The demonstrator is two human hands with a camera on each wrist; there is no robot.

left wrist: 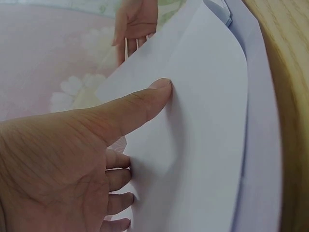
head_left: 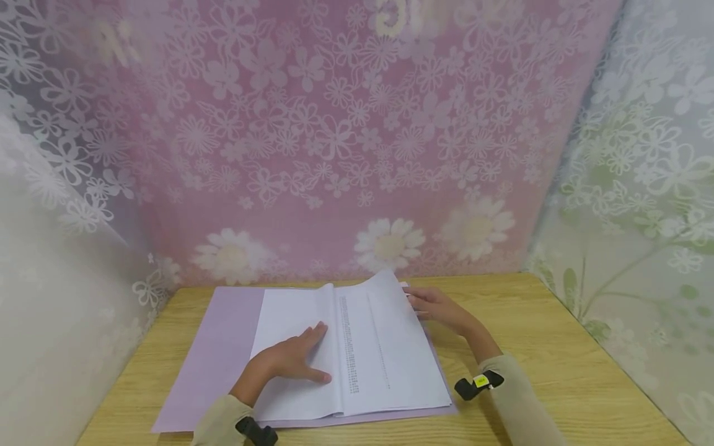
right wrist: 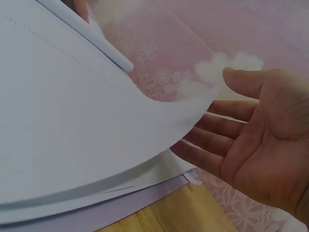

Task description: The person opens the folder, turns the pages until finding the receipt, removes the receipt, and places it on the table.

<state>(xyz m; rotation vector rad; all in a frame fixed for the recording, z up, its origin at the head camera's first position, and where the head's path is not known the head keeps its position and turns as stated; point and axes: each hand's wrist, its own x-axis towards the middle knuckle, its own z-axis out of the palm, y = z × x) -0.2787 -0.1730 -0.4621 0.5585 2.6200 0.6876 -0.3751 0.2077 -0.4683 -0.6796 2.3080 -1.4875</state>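
Observation:
A document folder with a lilac cover (head_left: pixel 231 334) lies spread on the table. Its left page (head_left: pixel 287 306) is white and blank, and the right page (head_left: pixel 370 347) carries columns of small print. The left hand (head_left: pixel 295 356) rests on the left page beside the fold, thumb and fingers apart, as the left wrist view also shows. At the far right corner of the printed page is the right hand (head_left: pixel 437 306). In the right wrist view its extended fingers (right wrist: pixel 217 128) are behind the raised, curling page corner (right wrist: pixel 195 108); the thumb stands away from them.
The wooden table (head_left: pixel 546 359) extends to the right of the folder. A pink flowered wall covering (head_left: pixel 334 155) stands behind it, with pale flowered panels on both sides. Each sleeve has a black strap device (head_left: pixel 478 384) at the wrist.

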